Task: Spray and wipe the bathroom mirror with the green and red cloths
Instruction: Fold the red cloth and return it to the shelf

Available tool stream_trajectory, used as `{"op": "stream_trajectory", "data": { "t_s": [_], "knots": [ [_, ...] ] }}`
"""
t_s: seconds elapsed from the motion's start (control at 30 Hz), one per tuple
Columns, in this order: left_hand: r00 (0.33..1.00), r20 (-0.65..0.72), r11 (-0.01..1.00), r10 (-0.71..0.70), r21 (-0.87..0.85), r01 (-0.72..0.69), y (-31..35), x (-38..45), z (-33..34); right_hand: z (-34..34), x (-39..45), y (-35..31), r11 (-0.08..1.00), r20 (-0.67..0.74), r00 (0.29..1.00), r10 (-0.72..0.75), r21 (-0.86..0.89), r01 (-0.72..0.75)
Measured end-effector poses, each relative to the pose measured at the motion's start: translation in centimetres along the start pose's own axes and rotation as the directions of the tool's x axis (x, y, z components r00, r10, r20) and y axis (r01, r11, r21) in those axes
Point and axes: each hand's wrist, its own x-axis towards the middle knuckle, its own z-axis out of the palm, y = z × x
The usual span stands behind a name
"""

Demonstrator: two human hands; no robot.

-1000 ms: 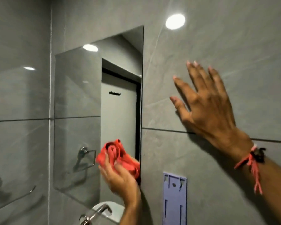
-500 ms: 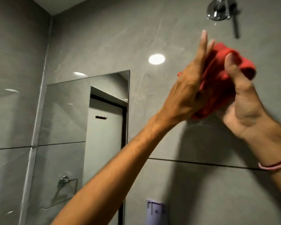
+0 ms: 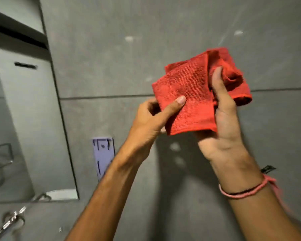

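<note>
Left hand [image 3: 151,119] pinches red cloth [image 3: 195,94] lower edge, thumb on top; right hand [image 3: 224,122] grips bunched side. Cloth held before tile wall, right of mirror [image 3: 24,119]. Likely light, limp, grippy; refold by edges.

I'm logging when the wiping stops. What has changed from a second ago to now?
The red cloth left the mirror: a second ago the left hand alone pressed it to the glass, now both hands hold it off to the right, before the grey wall, the right hand having joined in and the cloth partly unfolded. The purple wall plate stays put.
</note>
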Motion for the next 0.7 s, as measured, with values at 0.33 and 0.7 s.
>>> {"op": "stream_trajectory", "data": {
  "t_s": [0.33, 0.7],
  "knots": [
    [0.945, -0.229, 0.939, -0.234, 0.197, 0.281, -20.3, -13.2, 5.5, -21.3, -11.9, 9.2, 0.876, -0.546, 0.834, 0.087, -0.357, -0.325],
    [0.601, -0.164, 0.445, -0.782, 0.528, 0.723, -38.6, -33.0, 7.7, -42.6, -28.1, 22.2, 0.149, -0.879, 0.388, 0.277, -0.36, -0.921]
  ]
}}
